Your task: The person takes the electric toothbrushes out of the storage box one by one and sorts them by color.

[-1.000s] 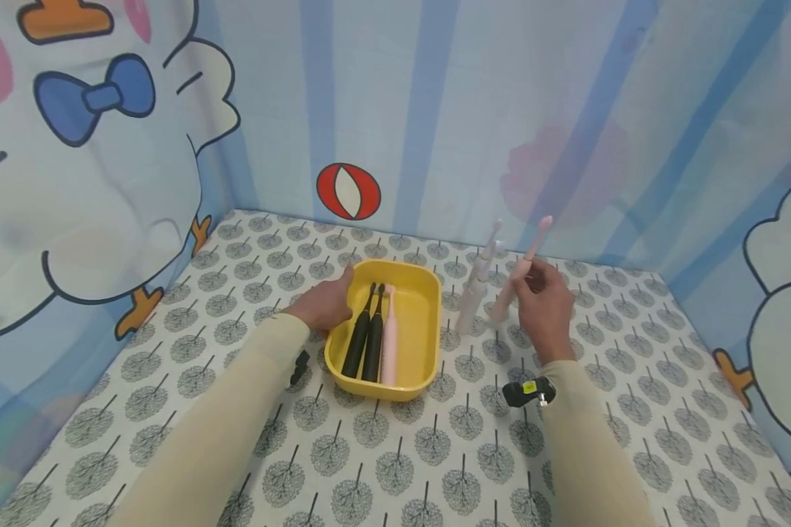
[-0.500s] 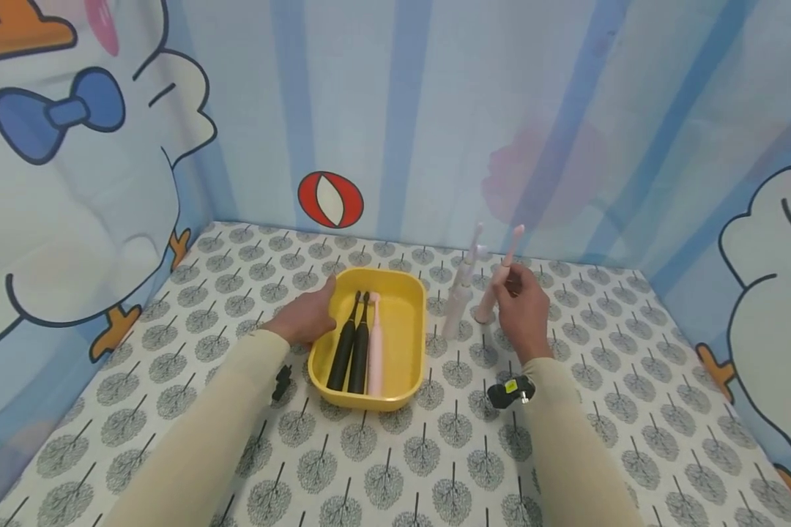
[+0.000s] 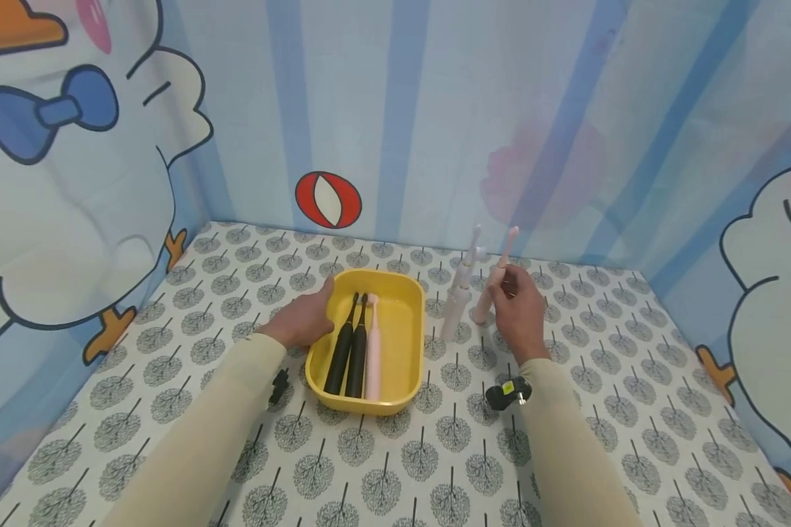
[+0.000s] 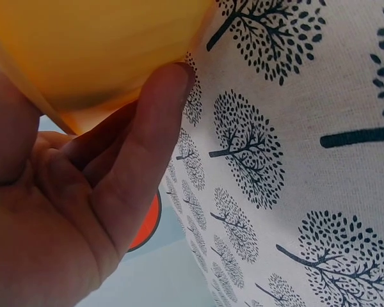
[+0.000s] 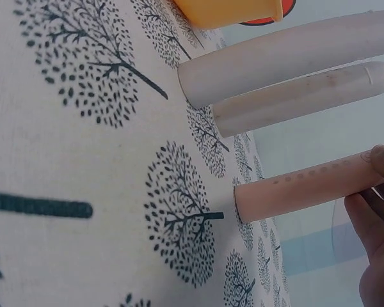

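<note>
My left hand (image 3: 301, 316) grips the left wall of a yellow tray (image 3: 414, 344), thumb over the rim; the left wrist view shows its fingers (image 4: 157, 102) under the outside wall. Inside the tray lie two black electric toothbrushes (image 3: 340, 355) and a pink toothbrush (image 3: 373, 359), side by side. My right hand (image 3: 522, 311) pinches another pink electric toothbrush (image 5: 294, 187) near the top of its handle. That toothbrush stands upright, its base at the tablecloth. Just left of it, two whitish electric toothbrushes (image 3: 457, 307) stand upright, close together.
A tree-patterned cloth (image 3: 402, 468) covers the table. A printed curtain (image 3: 362, 95) with cartoon birds rises along the back and sides. The whitish toothbrushes stand between the tray and my right hand.
The head view has shifted, so everything sits a little farther left and lower. The pink toothbrush in my right hand looks slightly more upright. My left hand keeps its hold on the tray.
</note>
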Demonstrator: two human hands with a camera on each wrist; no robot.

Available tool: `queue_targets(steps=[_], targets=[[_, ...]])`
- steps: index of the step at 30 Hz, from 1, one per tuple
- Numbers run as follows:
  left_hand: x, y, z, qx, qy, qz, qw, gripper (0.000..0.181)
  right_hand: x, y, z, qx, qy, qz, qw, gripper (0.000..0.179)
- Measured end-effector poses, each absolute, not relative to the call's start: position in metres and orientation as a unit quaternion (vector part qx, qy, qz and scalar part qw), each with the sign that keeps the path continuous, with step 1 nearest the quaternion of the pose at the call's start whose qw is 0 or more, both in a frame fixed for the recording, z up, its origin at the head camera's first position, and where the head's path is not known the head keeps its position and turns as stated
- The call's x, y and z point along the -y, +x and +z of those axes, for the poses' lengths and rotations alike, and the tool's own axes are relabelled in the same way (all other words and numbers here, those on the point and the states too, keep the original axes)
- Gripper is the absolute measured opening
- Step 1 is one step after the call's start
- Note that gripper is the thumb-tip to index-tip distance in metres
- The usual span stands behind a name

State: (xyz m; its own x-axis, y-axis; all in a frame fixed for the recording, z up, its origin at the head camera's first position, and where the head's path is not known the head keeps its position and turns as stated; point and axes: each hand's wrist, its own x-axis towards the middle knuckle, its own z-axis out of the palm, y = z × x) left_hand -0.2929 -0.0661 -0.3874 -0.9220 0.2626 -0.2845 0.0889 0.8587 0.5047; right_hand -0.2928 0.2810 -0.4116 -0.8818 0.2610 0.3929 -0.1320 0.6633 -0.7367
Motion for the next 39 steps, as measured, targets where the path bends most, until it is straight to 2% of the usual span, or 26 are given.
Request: queue_targets(steps=[19,32,39], targets=[[0.067,-0.293,-0.387,-0.943,0.102,0.262,0.177,0.085,-0.282,-0.287,-0.412,0.869,0.006,0.421,0.259,0.039],[0.066,-0.293,-0.387,-0.94,0.102,0.271,0.183,0.085,-0.285,-0.28,-0.405,0.874,-0.022,0.416,0.25,0.043],[0.067,-0.293,-0.387,-0.942,0.106,0.261,0.181,0.083,-0.289,-0.266,-0.396,0.871,-0.038,0.415,0.26,0.049]])
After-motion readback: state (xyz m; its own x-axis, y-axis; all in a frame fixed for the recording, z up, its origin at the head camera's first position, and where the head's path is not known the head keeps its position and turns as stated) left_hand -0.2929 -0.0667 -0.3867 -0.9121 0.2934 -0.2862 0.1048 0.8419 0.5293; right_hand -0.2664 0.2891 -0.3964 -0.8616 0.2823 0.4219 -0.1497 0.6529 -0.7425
